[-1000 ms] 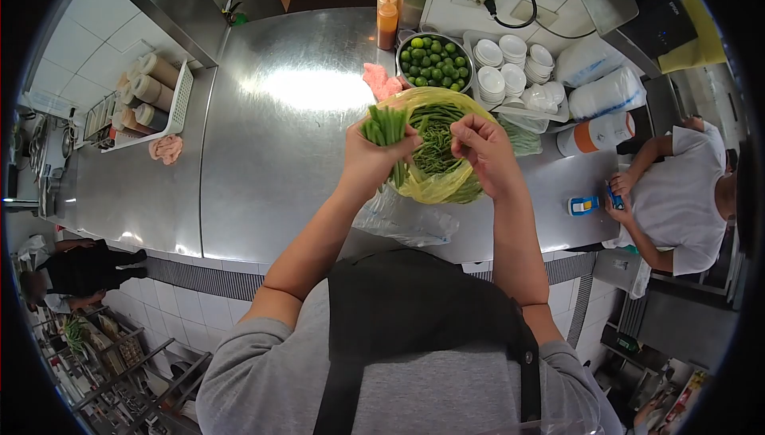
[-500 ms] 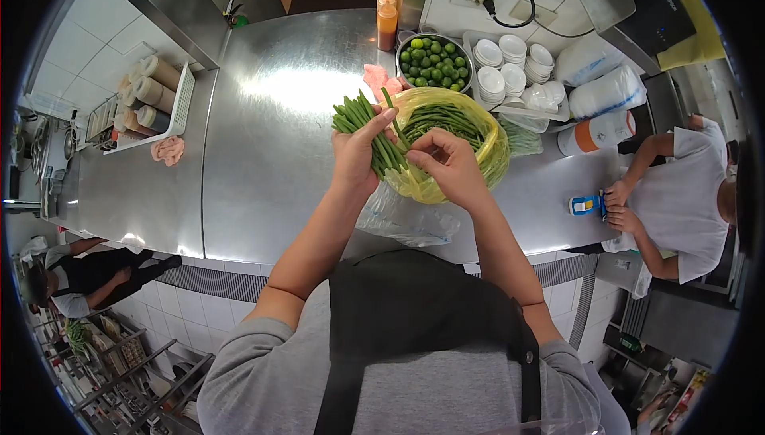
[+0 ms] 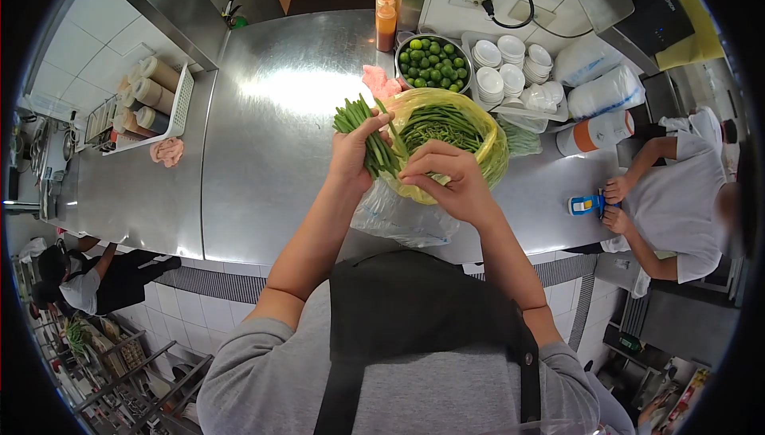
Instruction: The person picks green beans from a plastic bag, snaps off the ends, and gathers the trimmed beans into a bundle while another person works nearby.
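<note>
A bundle of long green beans (image 3: 351, 117) is gripped in my left hand (image 3: 351, 153), its ends sticking out past the fingers. My right hand (image 3: 451, 179) pinches at the lower end of a bean beside the bundle, over the near rim of a yellow plastic bag (image 3: 496, 158). More green beans (image 3: 446, 127) lie inside the open bag. A clear plastic bag (image 3: 406, 218) lies on the steel table (image 3: 279, 148) below my hands.
Behind the yellow bag are a bowl of limes (image 3: 433, 63), a pink cloth (image 3: 380, 82) and sauce bottles (image 3: 386, 21). White cups (image 3: 512, 76) stand at the right. A bottle crate (image 3: 177, 104) is at the left. One person (image 3: 677, 196) leans at the right edge, another (image 3: 103, 280) stands lower left.
My right hand has shifted slightly left and down, closer to the bundle's lower end. The person at the lower left has moved a little to the right.
</note>
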### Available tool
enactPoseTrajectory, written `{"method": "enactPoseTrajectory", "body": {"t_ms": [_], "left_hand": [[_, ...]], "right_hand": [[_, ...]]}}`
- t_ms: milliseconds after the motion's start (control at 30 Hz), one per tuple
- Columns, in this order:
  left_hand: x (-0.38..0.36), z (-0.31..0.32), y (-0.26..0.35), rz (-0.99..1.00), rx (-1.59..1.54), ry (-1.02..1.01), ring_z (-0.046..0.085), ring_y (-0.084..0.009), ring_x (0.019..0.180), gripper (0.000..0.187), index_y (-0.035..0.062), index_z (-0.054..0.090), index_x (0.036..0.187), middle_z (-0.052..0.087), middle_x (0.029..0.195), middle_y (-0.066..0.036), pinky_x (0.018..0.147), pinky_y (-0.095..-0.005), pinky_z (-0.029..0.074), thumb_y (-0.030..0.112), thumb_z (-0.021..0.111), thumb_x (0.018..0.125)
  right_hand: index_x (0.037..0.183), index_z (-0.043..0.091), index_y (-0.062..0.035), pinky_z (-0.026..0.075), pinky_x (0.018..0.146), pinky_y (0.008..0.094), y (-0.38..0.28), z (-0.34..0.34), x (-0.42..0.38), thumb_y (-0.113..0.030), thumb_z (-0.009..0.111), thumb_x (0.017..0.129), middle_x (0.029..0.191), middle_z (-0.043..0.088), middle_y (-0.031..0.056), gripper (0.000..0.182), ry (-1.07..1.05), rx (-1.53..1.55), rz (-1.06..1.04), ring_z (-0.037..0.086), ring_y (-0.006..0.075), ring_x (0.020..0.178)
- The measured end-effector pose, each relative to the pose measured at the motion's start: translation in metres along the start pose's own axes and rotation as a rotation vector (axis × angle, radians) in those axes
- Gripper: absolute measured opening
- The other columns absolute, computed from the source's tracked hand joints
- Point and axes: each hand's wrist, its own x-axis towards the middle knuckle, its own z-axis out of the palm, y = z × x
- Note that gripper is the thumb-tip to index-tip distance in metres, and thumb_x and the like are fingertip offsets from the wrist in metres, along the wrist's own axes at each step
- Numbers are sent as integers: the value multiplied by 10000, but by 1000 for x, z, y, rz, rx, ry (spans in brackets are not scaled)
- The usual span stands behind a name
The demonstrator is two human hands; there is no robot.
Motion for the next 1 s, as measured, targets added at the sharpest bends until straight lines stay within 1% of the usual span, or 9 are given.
{"method": "enactPoseTrajectory", "body": {"t_ms": [100,167,267,367,500,700,800,867,1000], "left_hand": [[-1,-8,4,-28,-30,-61,621,-105,669,253,31,587,1081,697,946,-80,636,-282,585,71,715,866],[4,-19,-1,-56,-67,-97,645,-126,702,228,22,600,1082,689,951,-77,672,-287,602,109,690,891],[8,-24,-4,-226,-141,-199,673,-156,746,217,11,613,1069,681,937,-82,694,-290,606,135,675,903],[9,-20,-10,-296,-204,-284,689,-180,776,214,3,621,1070,676,923,-87,717,-296,610,140,659,911],[8,-12,-14,-329,-232,-223,688,-183,775,218,10,621,1067,679,889,-84,735,-297,606,142,696,910],[9,-11,-21,-298,-136,-259,673,-156,718,189,31,591,1018,680,882,-82,679,-279,606,146,707,923],[-2,6,-19,-223,-41,-200,665,-139,698,187,18,601,1034,702,899,-85,652,-276,598,104,708,907],[-4,11,-22,-142,29,-180,664,-132,692,199,5,610,1051,715,915,-89,642,-275,594,81,708,896],[-9,22,-22,53,218,-251,655,-132,694,238,-23,659,1043,736,941,-97,638,-273,567,30,750,831]], "right_hand": [[908,744,-17,504,733,296,17,-22,2,-15,731,830,860,675,53,79,65,-45,26,637,181,809],[917,740,-1,520,760,333,37,-39,3,-17,699,841,893,682,120,88,90,-251,372,659,255,828],[983,729,10,527,798,372,82,-50,-2,-13,660,854,953,695,164,148,97,-450,450,675,305,895],[1008,712,12,521,834,404,108,-49,4,-25,651,851,1002,692,192,172,303,-696,358,666,345,958],[1038,714,-3,524,786,384,120,-44,10,-34,693,831,936,698,169,210,294,-783,260,675,312,858],[981,690,8,521,762,370,113,-45,14,-42,705,819,889,652,121,170,199,-671,322,654,268,810],[953,662,12,517,711,321,81,-45,20,-26,706,843,870,653,72,125,241,-524,335,642,171,762],[1017,639,-12,521,655,292,73,-41,20,-40,700,874,906,659,54,159,417,-179,294,641,133,759],[1043,622,-32,523,668,257,46,-36,20,-52,694,905,874,659,29,157,399,157,306,627,80,752]]}}
